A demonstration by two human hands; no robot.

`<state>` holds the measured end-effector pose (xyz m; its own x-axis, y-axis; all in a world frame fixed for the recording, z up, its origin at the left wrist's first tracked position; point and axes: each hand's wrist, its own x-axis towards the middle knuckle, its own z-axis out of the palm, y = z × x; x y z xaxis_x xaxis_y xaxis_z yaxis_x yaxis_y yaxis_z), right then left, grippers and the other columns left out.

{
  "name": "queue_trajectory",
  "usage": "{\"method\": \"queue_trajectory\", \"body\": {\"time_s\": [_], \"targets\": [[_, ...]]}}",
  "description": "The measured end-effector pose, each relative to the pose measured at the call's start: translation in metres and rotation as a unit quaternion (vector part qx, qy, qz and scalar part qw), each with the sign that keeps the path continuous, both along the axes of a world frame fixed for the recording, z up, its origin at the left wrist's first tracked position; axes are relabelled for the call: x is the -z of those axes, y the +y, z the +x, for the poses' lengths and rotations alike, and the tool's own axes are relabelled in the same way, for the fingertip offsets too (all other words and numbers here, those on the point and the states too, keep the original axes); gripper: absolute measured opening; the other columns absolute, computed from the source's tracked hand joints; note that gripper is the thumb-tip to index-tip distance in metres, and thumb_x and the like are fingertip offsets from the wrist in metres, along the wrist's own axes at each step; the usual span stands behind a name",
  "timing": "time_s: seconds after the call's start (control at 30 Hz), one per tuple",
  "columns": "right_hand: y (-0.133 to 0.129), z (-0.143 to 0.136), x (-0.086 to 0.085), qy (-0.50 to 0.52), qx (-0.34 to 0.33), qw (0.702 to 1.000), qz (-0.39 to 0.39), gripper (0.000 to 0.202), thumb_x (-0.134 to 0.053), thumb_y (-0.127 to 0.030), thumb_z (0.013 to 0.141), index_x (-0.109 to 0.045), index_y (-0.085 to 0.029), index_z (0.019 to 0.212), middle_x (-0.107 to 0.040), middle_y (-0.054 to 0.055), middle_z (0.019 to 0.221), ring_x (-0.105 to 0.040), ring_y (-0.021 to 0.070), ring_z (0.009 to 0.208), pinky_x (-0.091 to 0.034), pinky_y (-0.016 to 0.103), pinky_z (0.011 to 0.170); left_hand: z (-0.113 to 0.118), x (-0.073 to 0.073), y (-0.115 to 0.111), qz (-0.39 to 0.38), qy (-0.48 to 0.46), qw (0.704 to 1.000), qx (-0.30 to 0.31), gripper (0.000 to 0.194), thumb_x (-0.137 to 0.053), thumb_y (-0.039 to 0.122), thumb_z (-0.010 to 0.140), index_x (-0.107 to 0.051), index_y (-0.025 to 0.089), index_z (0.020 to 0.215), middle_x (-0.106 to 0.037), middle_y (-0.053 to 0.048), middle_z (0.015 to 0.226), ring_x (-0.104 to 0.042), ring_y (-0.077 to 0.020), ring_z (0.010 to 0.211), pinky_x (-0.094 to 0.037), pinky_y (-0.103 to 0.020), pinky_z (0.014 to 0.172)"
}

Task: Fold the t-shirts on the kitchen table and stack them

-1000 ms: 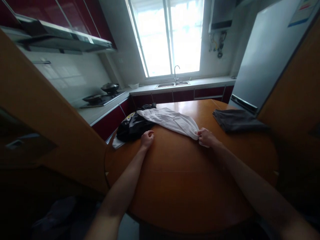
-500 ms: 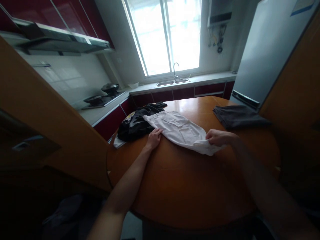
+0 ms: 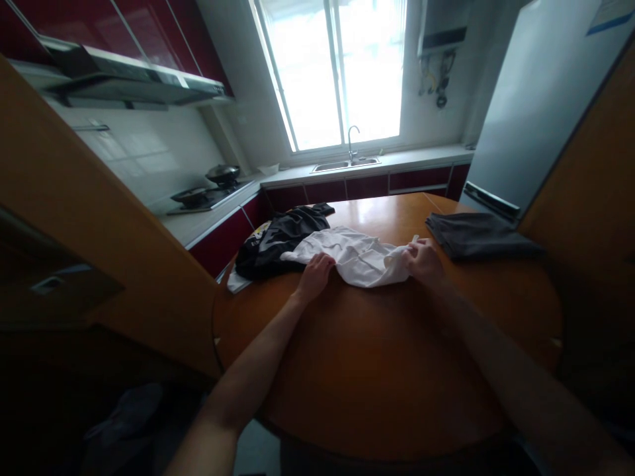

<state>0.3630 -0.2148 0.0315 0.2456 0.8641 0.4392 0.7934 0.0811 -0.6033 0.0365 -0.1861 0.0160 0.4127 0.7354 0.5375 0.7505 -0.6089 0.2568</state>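
Note:
A white garment [image 3: 354, 252] lies rumpled across the wooden table; its exact kind I cannot make out. My left hand [image 3: 317, 271] is closed on its near edge, toward the left. At the garment's right end, my right hand [image 3: 423, 259] pinches the cloth, which bunches and folds up beside the fingers. The left part of the white cloth meets a heap of black clothing [image 3: 282, 238] with a light print.
The round wooden table [image 3: 367, 370] spans the middle. A folded dark grey cloth [image 3: 481, 236] lies at its right. Behind stand a sink [image 3: 342, 165], a stove with a lidded pan [image 3: 223, 174], and a fridge [image 3: 536, 112] on the right.
My right hand has moved left and away from me, drawing the garment's right end inward so it bunches. My left hand has shifted slightly right along the near edge.

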Motion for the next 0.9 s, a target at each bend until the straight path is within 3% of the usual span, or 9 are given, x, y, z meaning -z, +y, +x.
{"method": "queue_trajectory", "body": {"time_s": [0.13, 0.2, 0.27, 0.33, 0.43, 0.53, 0.67, 0.8, 0.9], "targets": [[-0.018, -0.032, 0.005, -0.075, -0.173, 0.982, 0.003, 0.065, -0.066, -0.057, 0.084, -0.063, -0.011, 0.129, -0.048, 0.021, 0.141, -0.045, 0.0346, 0.131, -0.039, 0.045, 0.111, 0.035, -0.009, -0.039, -0.021, -0.097, 0.979, 0.180, 0.021, -0.041, 0.024, 0.105, -0.062, 0.019, 0.102, -0.063, -0.008, 0.101, -0.060, -0.0187, 0.096, -0.051, -0.032, 0.088], [-0.029, -0.045, 0.007, -0.128, -0.257, 0.958, -0.019, 0.072, -0.073, -0.058, 0.079, -0.059, -0.016, 0.135, -0.043, 0.018, 0.148, -0.038, 0.0368, 0.136, -0.037, 0.049, 0.111, 0.050, -0.013, -0.053, -0.067, -0.083, 0.960, 0.260, 0.020, -0.043, 0.023, 0.104, -0.063, 0.020, 0.107, -0.066, -0.008, 0.105, -0.063, -0.0176, 0.097, -0.052, -0.030, 0.088], [-0.036, -0.055, 0.010, -0.167, -0.283, 0.944, -0.040, 0.067, -0.079, -0.052, 0.075, -0.062, -0.022, 0.133, -0.042, 0.014, 0.150, -0.036, 0.0372, 0.136, -0.037, 0.050, 0.110, 0.055, -0.017, -0.057, -0.083, -0.065, 0.952, 0.289, 0.020, -0.046, 0.022, 0.103, -0.064, 0.021, 0.114, -0.068, -0.008, 0.113, -0.064, -0.0179, 0.103, -0.051, -0.030, 0.093], [-0.038, -0.061, 0.012, -0.187, -0.279, 0.941, -0.046, 0.046, -0.081, -0.040, 0.076, -0.070, -0.026, 0.118, -0.045, 0.011, 0.146, -0.038, 0.0356, 0.131, -0.039, 0.050, 0.106, 0.044, -0.020, -0.048, -0.055, -0.073, 0.968, 0.235, 0.021, -0.049, 0.022, 0.101, -0.064, 0.023, 0.116, -0.068, -0.007, 0.117, -0.064, -0.0191, 0.109, -0.051, -0.033, 0.098], [-0.030, -0.060, 0.014, -0.174, -0.286, 0.942, -0.037, 0.009, -0.069, -0.021, 0.084, -0.077, -0.024, 0.085, -0.057, 0.008, 0.129, -0.046, 0.0294, 0.118, -0.044, 0.043, 0.098, 0.003, -0.019, -0.018, -0.008, -0.094, 0.994, 0.054, 0.021, -0.051, 0.017, 0.096, -0.068, 0.022, 0.108, -0.070, -0.006, 0.112, -0.065, -0.0215, 0.110, -0.050, -0.037, 0.102], [-0.019, -0.050, 0.014, -0.133, -0.312, 0.940, -0.034, 0.025, -0.058, -0.011, 0.084, -0.074, -0.023, 0.068, -0.063, 0.006, 0.116, -0.051, 0.0255, 0.110, -0.045, 0.039, 0.096, -0.048, -0.011, 0.011, -0.033, -0.087, 0.990, -0.107, 0.024, -0.053, 0.010, 0.088, -0.071, 0.019, 0.100, -0.072, -0.007, 0.113, -0.066, -0.0221, 0.111, -0.049, -0.035, 0.105], [-0.017, -0.044, 0.013, -0.122, -0.291, 0.948, -0.039, 0.022, -0.055, -0.018, 0.089, -0.075, -0.022, 0.081, -0.061, 0.009, 0.121, -0.052, 0.0269, 0.111, -0.042, 0.042, 0.100, -0.080, 0.003, 0.030, -0.063, -0.078, 0.978, -0.181, 0.028, -0.056, 0.011, 0.086, -0.074, 0.017, 0.106, -0.074, -0.009, 0.117, -0.066, -0.0226, 0.115, -0.048, -0.034, 0.107], [-0.030, -0.057, 0.011, -0.145, -0.262, 0.953, -0.055, 0.034, -0.057, -0.046, 0.094, -0.071, -0.024, 0.117, -0.058, 0.012, 0.126, -0.049, 0.0305, 0.114, -0.042, 0.047, 0.100, -0.071, 0.005, 0.046, -0.094, -0.054, 0.968, -0.225, 0.028, -0.053, 0.016, 0.091, -0.075, 0.019, 0.109, -0.074, -0.007, 0.119, -0.067, -0.0203, 0.115, -0.048, -0.029, 0.105], [-0.036, -0.067, 0.008, -0.186, -0.268, 0.943, -0.070, 0.026, -0.066, -0.042, 0.088, -0.075, -0.026, 0.107, -0.055, 0.010, 0.131, -0.044, 0.0327, 0.119, -0.042, 0.047, 0.100, -0.061, -0.005, 0.070, -0.131, -0.025, 0.954, -0.267, 0.025, -0.055, 0.024, 0.094, -0.076, 0.020, 0.107, -0.075, -0.009, 0.117, -0.068, -0.0233, 0.112, -0.050, -0.030, 0.098]]}}
